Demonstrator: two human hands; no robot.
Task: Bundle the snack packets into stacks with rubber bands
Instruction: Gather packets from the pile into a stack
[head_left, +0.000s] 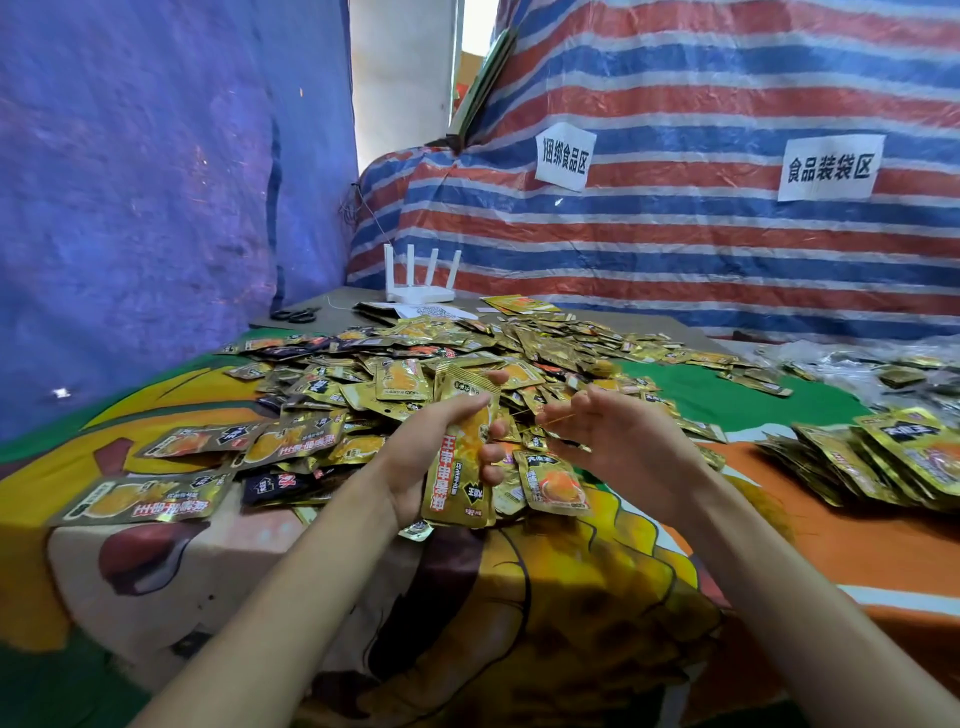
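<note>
Gold-foil heap (467, 358) fills the table behind; router (421, 280) and scissors (295, 314) beyond. Left hand (415, 462) grips the stack (460, 467), gold with orange print, upright at heap's near edge. Right hand (613, 441) alongside, fingers hooking a stretched band (553, 417).

Makeshift packing workshop: striped tarpaulin walls (675, 249), paper zone signs (830, 167), heaped snack packets (467, 358).

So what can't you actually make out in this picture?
Head view only.
Packet stack in the left hand: its count, the front packet and fingers hide the rest.
Rubber band at the right hand: too thin and blurred to trace.
Packet pile at right: cut off by the frame edge.
</note>
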